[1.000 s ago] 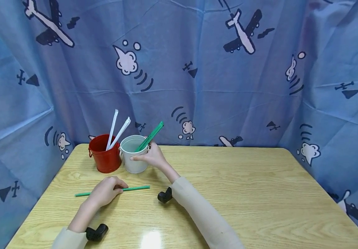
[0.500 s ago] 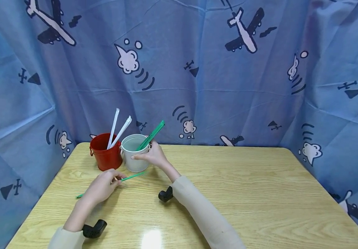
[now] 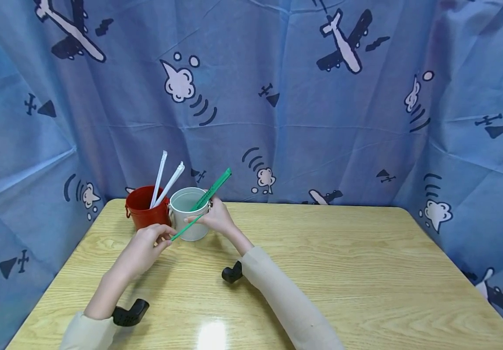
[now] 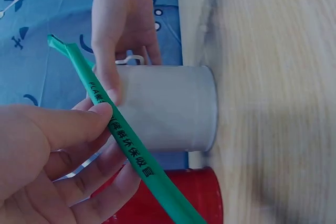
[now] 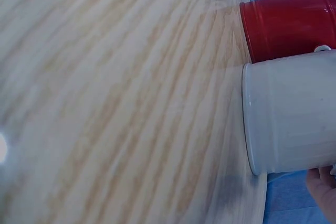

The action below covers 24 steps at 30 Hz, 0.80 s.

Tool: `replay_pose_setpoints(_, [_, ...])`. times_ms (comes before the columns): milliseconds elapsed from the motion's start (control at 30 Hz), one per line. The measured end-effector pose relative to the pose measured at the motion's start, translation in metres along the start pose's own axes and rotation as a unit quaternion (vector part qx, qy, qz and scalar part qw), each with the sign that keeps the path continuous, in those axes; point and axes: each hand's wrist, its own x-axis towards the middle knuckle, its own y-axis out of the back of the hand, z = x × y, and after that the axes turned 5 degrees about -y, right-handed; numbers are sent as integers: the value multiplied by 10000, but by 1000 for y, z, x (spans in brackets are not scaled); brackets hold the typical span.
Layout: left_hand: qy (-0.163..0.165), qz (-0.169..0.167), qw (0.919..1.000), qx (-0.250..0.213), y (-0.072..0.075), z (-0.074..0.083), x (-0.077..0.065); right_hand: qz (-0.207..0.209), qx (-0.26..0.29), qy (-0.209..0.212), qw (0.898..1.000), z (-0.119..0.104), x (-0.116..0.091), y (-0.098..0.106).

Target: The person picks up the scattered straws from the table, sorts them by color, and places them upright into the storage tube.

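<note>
My left hand pinches a green paper-wrapped straw between thumb and fingers. Dark printing runs along the wrapper. In the head view the straw slants up in front of the white bucket, and its lower part is hidden by the hand. My right hand grips the right side of this bucket, thumb on the near wall, other fingers mostly hidden behind. Inside the bucket leans more green wrapped straw; whether one or more, I cannot tell. The right wrist view shows the bucket's base standing on the table.
A red bucket stands just left of the white one, with two white wrapped straws leaning in it. Both are near the far left edge of the wooden table. A blue patterned curtain hangs behind and at the sides.
My left hand has lifted the green straw off the table and moved it up and away from me, its far end now before the white bucket. The right hand keeps its grip there.
</note>
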Motion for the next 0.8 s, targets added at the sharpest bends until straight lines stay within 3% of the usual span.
replay_pose_setpoints(400, [-34,453,9988,-155,8,13,10,59,53,-88,9999,1,1,0])
replay_pose_setpoints(800, [-97,1560,9870,-361,16,32,24,-109,250,-158,9995,1,2,0])
